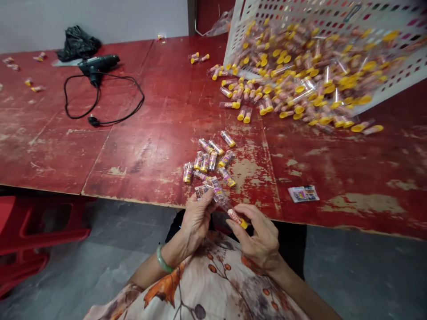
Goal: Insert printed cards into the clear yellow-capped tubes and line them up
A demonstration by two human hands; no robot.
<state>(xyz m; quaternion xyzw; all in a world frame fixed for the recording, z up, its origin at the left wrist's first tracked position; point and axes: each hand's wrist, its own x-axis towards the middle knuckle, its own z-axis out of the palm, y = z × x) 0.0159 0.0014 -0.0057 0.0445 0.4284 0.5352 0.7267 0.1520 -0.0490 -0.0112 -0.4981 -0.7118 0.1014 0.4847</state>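
Right at the table's (160, 133) near edge, the left hand (197, 214) pinches a printed sleeve (218, 190) while the right hand (258, 235) grips a yellow-capped tube (235, 216) by its capped end, long axis slanting far-left toward that sleeve.

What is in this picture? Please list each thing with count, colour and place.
table: 1, red, centre
basket: 1, white, upper right
capped tubes: too many to count, pink and yellow, mostly by basket
wrapped tubes: about ten, printed, yellow-ended, beyond the hands
flat wrapper: at least 1, printed, right
heat gun: 1, dark, upper left
plastic bag: 1, black, behind the heat gun
clear bag: 1, colourless, left of basket
stool: at least 1, red, left edge
wall: 1, pale, upper left
floor: 1, grey, below table
clothing: 1, floral, bottom
bracelet: 1, green, left wrist
left hand: 1, bare, holding printed wrapping
right hand: 1, bare, holding held tube
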